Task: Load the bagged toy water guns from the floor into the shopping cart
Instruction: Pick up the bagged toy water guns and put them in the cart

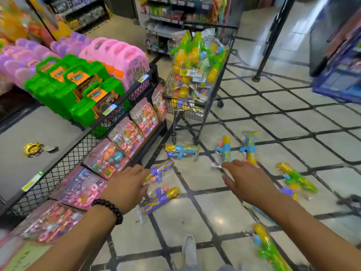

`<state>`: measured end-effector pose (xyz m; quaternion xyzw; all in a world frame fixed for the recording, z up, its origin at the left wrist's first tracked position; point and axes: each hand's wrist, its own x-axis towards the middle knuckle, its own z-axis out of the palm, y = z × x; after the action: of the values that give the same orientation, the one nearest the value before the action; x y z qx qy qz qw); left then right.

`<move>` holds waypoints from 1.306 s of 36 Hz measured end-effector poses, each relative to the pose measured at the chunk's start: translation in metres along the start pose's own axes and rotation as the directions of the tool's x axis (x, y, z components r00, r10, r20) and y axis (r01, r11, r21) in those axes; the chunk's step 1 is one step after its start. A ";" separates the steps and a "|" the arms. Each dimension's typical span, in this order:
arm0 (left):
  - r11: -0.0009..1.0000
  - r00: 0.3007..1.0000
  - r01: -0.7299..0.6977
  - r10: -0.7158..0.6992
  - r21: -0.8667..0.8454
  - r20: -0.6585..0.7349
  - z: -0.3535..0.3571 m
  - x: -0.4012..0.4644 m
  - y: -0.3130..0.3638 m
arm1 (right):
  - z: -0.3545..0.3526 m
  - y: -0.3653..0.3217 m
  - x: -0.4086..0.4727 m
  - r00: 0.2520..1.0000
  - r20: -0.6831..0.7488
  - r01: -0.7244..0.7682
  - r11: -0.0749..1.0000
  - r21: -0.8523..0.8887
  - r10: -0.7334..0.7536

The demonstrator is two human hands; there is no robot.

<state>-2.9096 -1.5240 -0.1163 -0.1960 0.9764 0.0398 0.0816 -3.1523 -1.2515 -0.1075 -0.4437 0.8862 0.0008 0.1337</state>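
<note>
Several bagged toy water guns lie on the tiled floor: a purple one [160,170], another purple one [159,200], blue ones [182,151] [225,149] [249,148], green ones [297,178] [268,247]. The black wire shopping cart [230,47] stands beyond them, filled with bagged water guns [195,61]. My left hand [126,187], with a dark bead bracelet at the wrist, hovers with straight fingers beside the two purple guns. My right hand [247,179] is spread flat above the floor, fingertips near the bag edge of a blue gun. Neither hand holds anything.
A wire display rack [109,122] on my left carries green [78,87] and pink toy cases [117,53], with pink blister packs [127,135] along its lower shelf. Store shelves [172,20] stand behind the cart. A black pole base [256,78] is at right. My shoe [189,249] shows below.
</note>
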 end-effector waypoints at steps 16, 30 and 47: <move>0.910 0.910 -0.415 0.414 0.017 0.012 0.034 -0.066 0.216 | 0.072 0.093 -0.329 0.854 -0.016 -0.511 0.843 0.164 0.521; 0.696 0.694 -0.718 0.715 0.004 0.082 0.056 -0.157 0.402 | 0.122 0.108 -0.573 0.591 0.052 -0.770 0.545 0.332 0.805; 0.349 0.359 -0.933 0.909 0.081 0.212 0.095 -0.081 0.512 | 0.174 0.128 -0.591 0.357 0.192 -0.873 0.254 0.417 0.914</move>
<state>-3.0215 -1.0125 -0.1725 0.3990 0.9082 -0.0007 0.1260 -2.8747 -0.6881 -0.1496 0.1810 0.9574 -0.1492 0.1686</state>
